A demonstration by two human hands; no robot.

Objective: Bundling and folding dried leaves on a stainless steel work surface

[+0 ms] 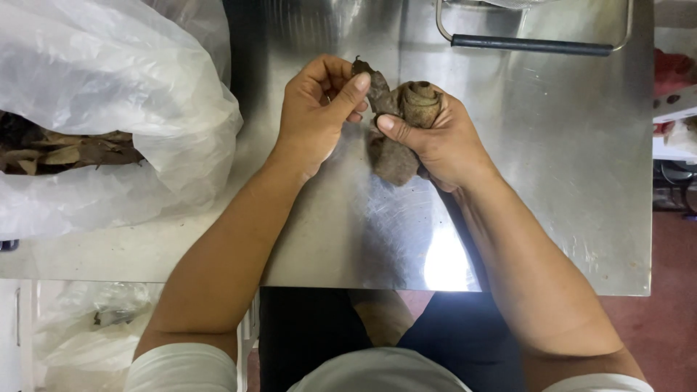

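Over the shiny steel table [552, 181], the right hand [435, 141] clenches a rolled bundle of dry brown leaves [406, 123], its coiled end showing. The left hand [316, 112] pinches the bundle's loose tip; rolling looks about half finished (my guess). The crumpled clear plastic bag [109, 87] holds many more leaves.

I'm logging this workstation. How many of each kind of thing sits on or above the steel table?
Hands: 2, left hand, right hand
Brown dried leaf rolls: 1
Clear plastic bags: 1
Black-handled metal handles: 1
Total: 5
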